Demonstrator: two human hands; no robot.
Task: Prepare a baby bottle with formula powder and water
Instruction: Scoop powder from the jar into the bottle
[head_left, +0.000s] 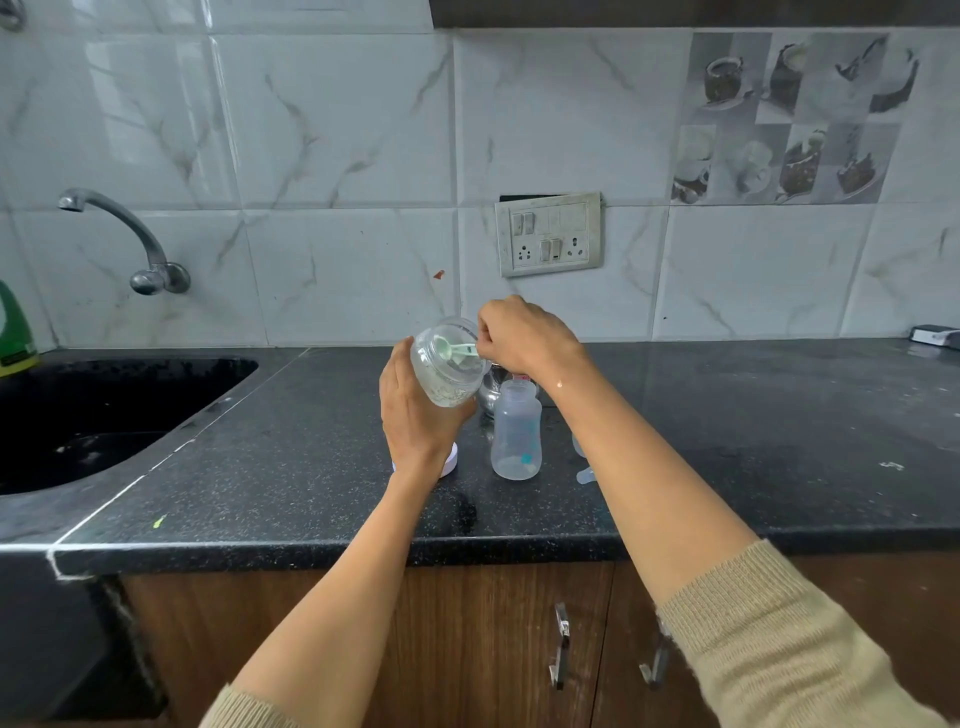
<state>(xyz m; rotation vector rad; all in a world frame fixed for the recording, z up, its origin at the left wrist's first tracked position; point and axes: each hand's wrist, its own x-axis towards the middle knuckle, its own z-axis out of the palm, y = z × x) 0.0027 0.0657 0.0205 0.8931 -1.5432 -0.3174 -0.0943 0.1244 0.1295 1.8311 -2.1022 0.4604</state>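
Observation:
My left hand (415, 410) grips a clear jar (448, 364) holding pale formula powder, lifted off the counter and tilted with its mouth to the right. My right hand (524, 332) pinches the handle of a pale green scoop (457, 349) whose bowl is inside the jar. Just right of the jar an open, translucent baby bottle (517, 430) stands upright on the black counter (291, 457). A white lid (451, 461) lies under my left wrist. A clear bottle part (586, 475) rests beside my right forearm, partly hidden.
A shiny steel vessel (489, 396) stands behind the bottle, mostly covered. A black sink (104, 410) with a wall tap (124, 234) is on the left, a green bottle (15, 332) at its far edge. A switchboard (549, 234) is on the tiled wall. Cabinet handles (561, 652) are below.

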